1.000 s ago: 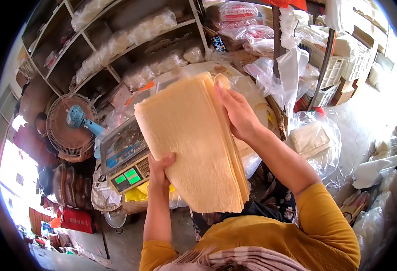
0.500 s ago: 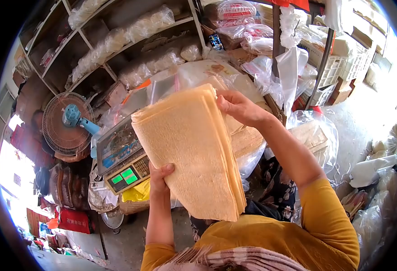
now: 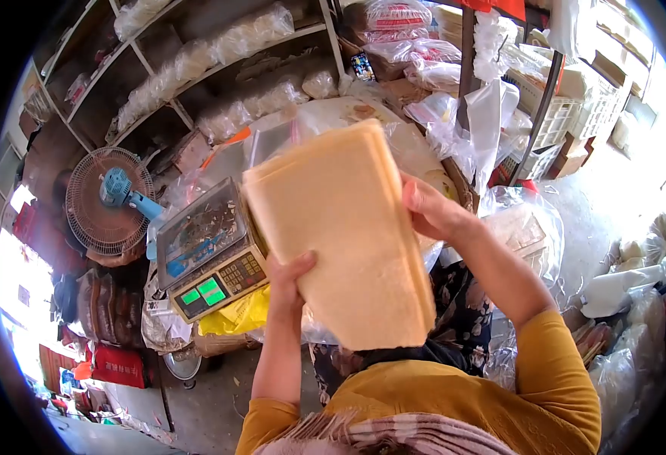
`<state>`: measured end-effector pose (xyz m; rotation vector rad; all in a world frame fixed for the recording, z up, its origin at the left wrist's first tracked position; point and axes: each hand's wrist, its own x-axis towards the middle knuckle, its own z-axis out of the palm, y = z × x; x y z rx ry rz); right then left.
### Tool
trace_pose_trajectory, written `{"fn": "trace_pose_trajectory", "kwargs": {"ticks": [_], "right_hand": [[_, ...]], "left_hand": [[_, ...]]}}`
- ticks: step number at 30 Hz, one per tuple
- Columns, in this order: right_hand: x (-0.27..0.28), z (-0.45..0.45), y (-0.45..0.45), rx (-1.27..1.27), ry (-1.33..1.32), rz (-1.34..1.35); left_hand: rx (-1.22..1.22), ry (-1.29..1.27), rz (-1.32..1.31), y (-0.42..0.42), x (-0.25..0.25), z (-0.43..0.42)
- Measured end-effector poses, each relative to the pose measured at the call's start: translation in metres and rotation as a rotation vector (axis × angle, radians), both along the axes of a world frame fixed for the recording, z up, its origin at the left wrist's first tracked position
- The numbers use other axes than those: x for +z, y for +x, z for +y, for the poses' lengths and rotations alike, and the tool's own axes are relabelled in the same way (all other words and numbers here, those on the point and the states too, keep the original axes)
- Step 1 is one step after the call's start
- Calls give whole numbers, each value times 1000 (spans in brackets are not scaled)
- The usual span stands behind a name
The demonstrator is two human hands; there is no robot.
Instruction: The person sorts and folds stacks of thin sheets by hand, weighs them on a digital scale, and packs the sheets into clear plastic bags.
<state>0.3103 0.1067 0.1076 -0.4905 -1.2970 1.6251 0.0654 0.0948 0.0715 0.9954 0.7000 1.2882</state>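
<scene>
And here a stack of tan sheets (image 3: 340,235) is held up in mid-view, tilted, its broad face turned upward and its layered edges shown along the right side. The lower left edge is clamped by the left hand (image 3: 289,279), thumb laid across the front face, the fingers hidden behind. Over on the other side, the right hand (image 3: 437,214) is brought close against the right edge, half curled, thumb raised and fingers bent; whether the sheets are gripped by it cannot be told. Just to the left of the stack, a scale (image 3: 230,279) is seen, its green displays lit, its tray (image 3: 200,231) strewn with small bits. A yellow plastic bag (image 3: 238,312) is tucked below the keypad. Behind the stack, a table (image 3: 325,115) is partly covered by plastic bags, and farther back wrapped bundles (image 3: 253,34) are lined up on shelving (image 3: 158,101). A blue-centred fan (image 3: 113,193) is stood at the left, while a pale slab (image 3: 516,231) in clear plastic is placed beyond the right forearm.
</scene>
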Motion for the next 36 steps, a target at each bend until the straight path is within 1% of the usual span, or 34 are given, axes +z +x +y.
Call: {"fn": "trace_pose_trajectory", "kwargs": {"ticks": [1, 2, 5, 7, 8, 9, 10, 13, 15, 16, 17, 18, 19, 20, 21, 22, 24, 25, 26, 28, 30, 31, 35, 36], "right_hand": [[-1, -7, 2, -129, -17, -56], [11, -16, -1, -255, -37, -113], [-2, -19, 23, -458, -96, -57], [-1, -35, 42, -655, -169, 11], [-3, -39, 56, -719, -200, 2], [-9, -44, 70, -782, -242, -9], [-18, -47, 84, -715, -229, 8], [-43, -64, 112, -771, -294, -58], [-58, -76, 140, -818, -321, -38], [-66, -82, 159, -782, -282, -61], [-69, -88, 172, -745, -266, -81], [-72, -93, 179, -709, -246, -97], [-76, -97, 180, -725, -272, -128], [-75, -99, 176, -607, -285, -151], [-71, -99, 167, -459, -321, -209], [-66, -97, 155, -309, -354, -267], [-75, -85, 122, -96, -419, -399], [-74, -80, 102, 14, -412, -503], [-72, -73, 82, 125, -403, -606], [-74, -57, 48, 291, -333, -659], [-82, -44, 27, 305, -288, -641], [-82, -40, 21, 269, -329, -631], [-81, -27, 38, -173, -495, -345], [-80, -23, 43, -325, -587, -327]], "left_hand": [[-26, -72, 46, 6, -2, 4], [-50, -148, 92, 12, -5, 5], [-32, -188, 96, 42, -10, -4], [-165, 5, 103, 58, -18, -17], [-226, 89, 103, 66, -25, -26], [-318, 31, 197, 75, -33, -34], [-415, -36, 292, 82, -41, -44], [-543, -163, 360, 105, -51, -69], [-490, 274, 582, 94, -45, -76], [-452, 503, 689, 85, -43, -77], [-160, 817, 906, 74, -63, -69], [25, 992, 1122, 58, -55, -56], [147, 994, 1471, 46, -61, -46], [233, 1040, 1630, 30, -79, -26], [349, 1102, 1624, 20, -80, -15], [312, 1151, 1599, 9, -77, -7], [233, 1243, 1554, -7, -69, 7], [354, 1335, 1392, 1, -46, 8], [335, 1298, 1348, 3, -42, 12], [295, 1230, 1259, 4, -34, 21], [353, 1232, 1177, 9, -17, 22], [367, 1237, 1142, 9, -11, 23], [374, 1293, 1056, 2, 3, 23], [352, 1315, 1078, 1, 0, 25]]}}
